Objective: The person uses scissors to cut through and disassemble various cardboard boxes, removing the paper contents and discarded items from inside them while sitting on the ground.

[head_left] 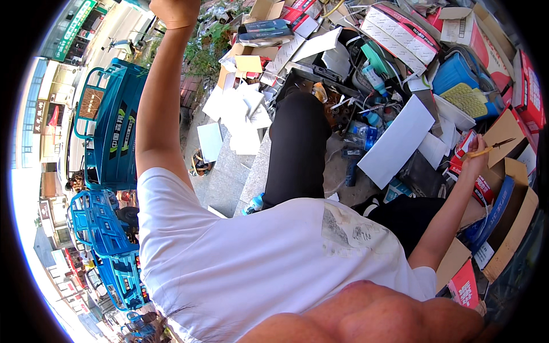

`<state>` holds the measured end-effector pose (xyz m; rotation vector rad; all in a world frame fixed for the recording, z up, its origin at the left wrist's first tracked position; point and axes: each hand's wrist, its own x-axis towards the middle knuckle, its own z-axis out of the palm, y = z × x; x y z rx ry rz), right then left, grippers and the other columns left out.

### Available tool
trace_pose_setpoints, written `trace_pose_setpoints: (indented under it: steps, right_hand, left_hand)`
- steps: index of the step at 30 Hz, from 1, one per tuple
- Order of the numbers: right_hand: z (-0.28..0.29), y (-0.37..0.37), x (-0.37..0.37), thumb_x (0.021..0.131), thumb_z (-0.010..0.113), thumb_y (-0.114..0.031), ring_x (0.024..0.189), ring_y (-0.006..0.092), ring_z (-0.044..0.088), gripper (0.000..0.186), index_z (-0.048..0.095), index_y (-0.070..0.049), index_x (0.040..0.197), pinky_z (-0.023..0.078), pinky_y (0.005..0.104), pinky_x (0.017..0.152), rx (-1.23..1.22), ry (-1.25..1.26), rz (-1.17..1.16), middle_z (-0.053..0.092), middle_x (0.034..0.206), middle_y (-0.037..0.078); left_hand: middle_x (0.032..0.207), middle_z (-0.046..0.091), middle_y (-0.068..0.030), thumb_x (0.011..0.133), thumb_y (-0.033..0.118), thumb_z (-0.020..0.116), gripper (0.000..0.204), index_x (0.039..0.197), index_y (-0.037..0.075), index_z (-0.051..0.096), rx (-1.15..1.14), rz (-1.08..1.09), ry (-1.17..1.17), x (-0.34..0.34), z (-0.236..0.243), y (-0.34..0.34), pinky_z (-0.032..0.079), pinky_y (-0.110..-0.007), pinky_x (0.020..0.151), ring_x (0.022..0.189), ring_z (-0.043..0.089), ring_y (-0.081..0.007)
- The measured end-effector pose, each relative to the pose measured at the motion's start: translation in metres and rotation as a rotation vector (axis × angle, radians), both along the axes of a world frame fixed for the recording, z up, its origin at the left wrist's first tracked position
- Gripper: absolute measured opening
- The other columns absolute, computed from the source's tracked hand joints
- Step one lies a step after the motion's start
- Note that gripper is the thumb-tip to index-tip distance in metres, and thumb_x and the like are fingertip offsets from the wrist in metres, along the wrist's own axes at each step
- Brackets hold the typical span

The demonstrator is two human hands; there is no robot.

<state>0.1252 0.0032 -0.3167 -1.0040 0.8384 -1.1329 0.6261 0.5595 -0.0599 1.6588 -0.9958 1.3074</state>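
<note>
My left arm reaches up along the left side, and my left hand (pixel 175 11) is at the top edge, partly cut off. Its fingers do not show well enough to tell what they hold. At the right, my right hand (pixel 473 161) is closed round a yellow-handled tool (pixel 480 152) with a thin dark pointed tip. That tip points right, over open brown cardboard. Red and white boxes (pixel 464 150) lie beside this hand. A white flat panel (pixel 397 142) slants across the heap to its left.
Mixed scrap spreads ahead: plastic bottles (pixel 366 135), a blue bin (pixel 457 73), white papers (pixel 245 117) and a long white-and-red carton (pixel 399 38). An open cardboard box (pixel 517 214) stands at the right. Teal cargo tricycles (pixel 111 128) line the left, beside the street. Grey paving (pixel 227 183) shows near my legs.
</note>
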Motion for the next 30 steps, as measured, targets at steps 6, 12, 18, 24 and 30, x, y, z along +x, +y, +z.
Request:
trace_pose_setpoints:
  steps: [6, 12, 18, 24, 30]
  right_hand:
    - [-0.023, -0.009, 0.006, 0.089, 0.074, -0.016, 0.081, 0.0065, 0.067, 0.015, 0.065, -0.009, 0.097, 0.053, 0.0186, 0.069, 0.041, 0.054, 0.072, 0.070, 0.088, 0.000]
    - [-0.034, -0.032, 0.000, 0.090, 0.073, -0.021, 0.077, 0.0080, 0.068, 0.015, 0.068, -0.008, 0.096, 0.053, 0.0232, 0.067, 0.142, 0.045, 0.156, 0.072, 0.085, 0.001]
    - [-0.042, -0.050, 0.011, 0.089, 0.074, -0.028, 0.077, 0.0098, 0.068, 0.019, 0.069, -0.010, 0.090, 0.050, 0.0245, 0.067, 0.202, 0.128, 0.199, 0.073, 0.086, 0.002]
    - [-0.033, -0.042, 0.014, 0.086, 0.078, -0.032, 0.063, 0.0121, 0.066, 0.022, 0.066, -0.013, 0.080, 0.047, 0.0251, 0.056, 0.164, 0.201, 0.325, 0.071, 0.073, 0.000]
    - [-0.043, -0.059, 0.001, 0.086, 0.078, -0.027, 0.063, 0.0124, 0.066, 0.020, 0.065, -0.014, 0.079, 0.049, 0.0258, 0.054, 0.181, 0.155, 0.251, 0.070, 0.073, 0.001]
  left_hand:
    - [0.123, 0.067, -0.0136, 0.086, 0.010, 0.061, 0.039, 0.125, 0.012, 0.065, 0.447, 0.214, 0.071, 0.045, -0.055, 0.005, 0.050, -0.043, 0.095, 0.113, 0.062, -0.0351]
    - [0.113, 0.069, -0.0169, 0.081, 0.022, 0.065, 0.049, 0.130, 0.021, 0.063, 0.743, 0.575, 0.624, 0.097, -0.159, 0.029, 0.052, -0.046, 0.090, 0.105, 0.066, -0.0354]
    - [0.111, 0.070, -0.0180, 0.082, 0.025, 0.061, 0.045, 0.126, 0.018, 0.066, 0.670, 0.514, 0.743, 0.089, -0.154, 0.117, 0.052, -0.045, 0.089, 0.104, 0.067, -0.0340]
    - [0.113, 0.071, -0.0174, 0.082, 0.031, 0.063, 0.049, 0.126, 0.010, 0.065, 0.547, 0.552, 0.803, 0.069, -0.115, 0.173, 0.052, -0.040, 0.091, 0.105, 0.068, -0.0309]
    - [0.113, 0.072, -0.0150, 0.090, 0.030, 0.063, 0.035, 0.112, 0.006, 0.072, 0.545, 0.313, 0.643, 0.022, -0.089, 0.108, 0.051, -0.035, 0.093, 0.107, 0.067, -0.0274]
